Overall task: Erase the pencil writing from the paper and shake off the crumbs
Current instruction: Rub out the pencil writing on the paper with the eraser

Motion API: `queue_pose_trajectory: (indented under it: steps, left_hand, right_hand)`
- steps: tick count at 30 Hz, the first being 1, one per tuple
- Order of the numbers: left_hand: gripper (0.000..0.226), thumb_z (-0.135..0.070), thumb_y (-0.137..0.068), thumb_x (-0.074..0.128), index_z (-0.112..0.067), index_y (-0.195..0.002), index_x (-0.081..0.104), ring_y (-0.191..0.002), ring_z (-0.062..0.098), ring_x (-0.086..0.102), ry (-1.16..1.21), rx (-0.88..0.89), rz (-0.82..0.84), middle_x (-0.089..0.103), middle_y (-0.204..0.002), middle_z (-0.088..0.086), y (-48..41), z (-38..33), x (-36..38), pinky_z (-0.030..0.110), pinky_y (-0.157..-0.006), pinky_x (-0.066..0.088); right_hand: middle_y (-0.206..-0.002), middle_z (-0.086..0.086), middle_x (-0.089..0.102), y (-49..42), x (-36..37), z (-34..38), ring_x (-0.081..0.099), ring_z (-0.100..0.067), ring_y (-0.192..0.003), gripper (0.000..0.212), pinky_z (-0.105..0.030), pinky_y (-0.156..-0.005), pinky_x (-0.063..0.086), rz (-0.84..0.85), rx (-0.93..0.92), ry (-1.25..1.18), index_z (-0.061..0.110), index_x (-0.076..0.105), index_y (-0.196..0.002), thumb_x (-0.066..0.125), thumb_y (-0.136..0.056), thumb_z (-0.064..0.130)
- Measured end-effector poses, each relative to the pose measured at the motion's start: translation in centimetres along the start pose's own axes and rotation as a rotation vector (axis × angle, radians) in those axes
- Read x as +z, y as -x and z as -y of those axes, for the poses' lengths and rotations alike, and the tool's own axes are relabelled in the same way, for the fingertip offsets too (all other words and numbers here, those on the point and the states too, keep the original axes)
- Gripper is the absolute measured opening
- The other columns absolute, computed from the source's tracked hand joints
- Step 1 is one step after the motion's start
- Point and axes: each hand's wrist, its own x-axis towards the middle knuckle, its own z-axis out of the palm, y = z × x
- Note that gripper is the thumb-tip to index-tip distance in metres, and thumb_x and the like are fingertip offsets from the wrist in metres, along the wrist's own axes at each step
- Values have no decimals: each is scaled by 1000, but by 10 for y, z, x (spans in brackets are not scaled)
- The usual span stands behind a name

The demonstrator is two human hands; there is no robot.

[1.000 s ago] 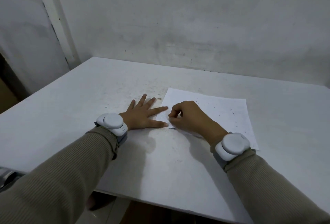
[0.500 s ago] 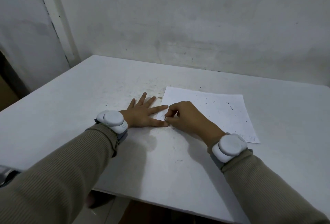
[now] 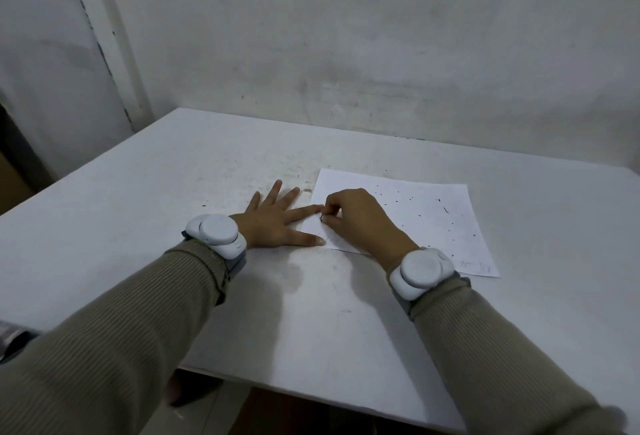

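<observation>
Head view: left hand (image 3: 273, 224) flat, fingers wide; right hand (image 3: 358, 223) curled, pinching a small thing (image 3: 322, 217), mostly hidden.
The paper (image 3: 419, 223) lies on the table (image 3: 166, 226), its edge under the left forefinger and thumb tips; dark crumbs (image 3: 445, 209) speckle it beyond the right knuckles.

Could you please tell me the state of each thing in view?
paper: flat on the table, held at its left edge.
crumbs: scattered over the paper, not shaken off.
pencil writing: faint marks at the near right corner.
left hand: flat, fingers spread, fingertips pressing the paper.
right hand: pinching a small eraser, mostly hidden.
</observation>
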Motion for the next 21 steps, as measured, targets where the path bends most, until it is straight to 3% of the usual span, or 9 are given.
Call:
queue_pose_trajectory:
  steps: [2,5,6,12,14,18,21]
  left_hand:
    - [88,-88,-74,35,-59,-148,-4,-143,23,-36,2,-7,5,-20,-163,-5,1,0,-1,53,-117,-17]
    - [86,-86,-77,38,-58,-148,-2,-143,22,-35,16,-5,5,-20,-163,-5,2,0,-1,53,-117,-17]
    - [87,-86,-77,38,-58,-148,-2,-144,22,-35,17,-4,5,-20,-163,-5,2,1,-1,53,-118,-16]
    - [84,-87,-77,37,-61,-147,-2,-144,24,-34,5,0,-12,-19,-164,-4,1,1,0,55,-117,-16]
    - [85,-87,-75,36,-61,-147,-2,-144,24,-34,7,1,-6,-20,-164,-4,1,0,0,54,-117,-16]
    - [88,-89,-73,35,-61,-147,-3,-144,23,-35,15,3,1,-19,-163,-5,1,0,-1,54,-117,-17]
    - [82,-86,-77,37,-62,-147,-1,-144,24,-34,14,2,-10,-18,-164,-5,2,-1,-1,54,-117,-16]
  right_hand:
    - [-86,1,71,0,1,1,61,-16,-83,11,-32,-77,49,-4,-9,-15,13,71,-85,60,-86,15]
    - [-84,6,71,8,-4,4,55,2,-67,7,-10,-63,39,102,-47,-94,14,73,-83,65,-83,15]
    - [-84,7,71,9,-6,5,54,3,-66,6,-8,-62,37,130,-56,-98,15,73,-83,67,-82,16]
    - [-88,1,70,-1,-5,0,61,-18,-87,11,-35,-80,50,0,24,21,12,71,-85,61,-86,17]
    - [-87,2,71,2,-5,2,61,-16,-84,12,-33,-78,50,24,-7,18,13,71,-84,60,-85,14]
    - [-84,6,71,12,-10,0,54,-3,-68,8,-16,-64,39,102,-49,-35,16,72,-81,65,-84,18]
    - [-85,4,71,7,-9,-6,60,-11,-80,8,-26,-73,48,33,13,-30,14,72,-82,66,-83,20]
